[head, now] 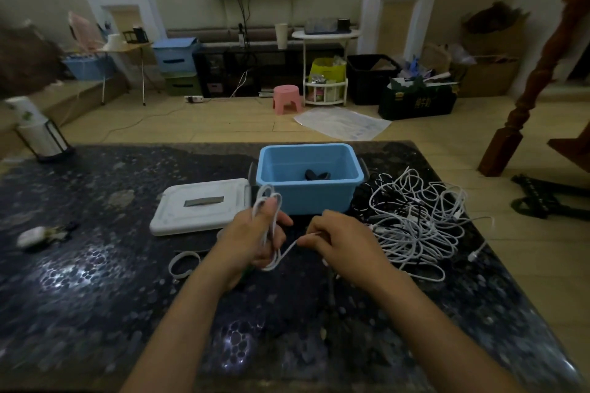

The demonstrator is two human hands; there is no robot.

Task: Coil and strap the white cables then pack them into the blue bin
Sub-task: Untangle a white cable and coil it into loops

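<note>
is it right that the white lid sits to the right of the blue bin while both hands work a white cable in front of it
Not quite. In the head view the white lid lies to the left of the blue bin; the tangled cable pile is what sits on the right. The rest holds: the left hand and right hand work a white cable in front of the bin.

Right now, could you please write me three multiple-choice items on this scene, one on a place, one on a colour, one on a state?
1. Where does the tangled cable pile lie?
A. right of the bin
B. inside the bin
C. on the lid

2. What colour is the bin?
A. red
B. blue
C. green

3. What does the left hand hold?
A. nothing
B. the lid
C. loops of white cable

Answers: 1 A, the heap sits on the table beside the bin's right wall; 2 B, its walls are light blue; 3 C, coils wrap round its fingers while the right hand pinches the strand.
</note>
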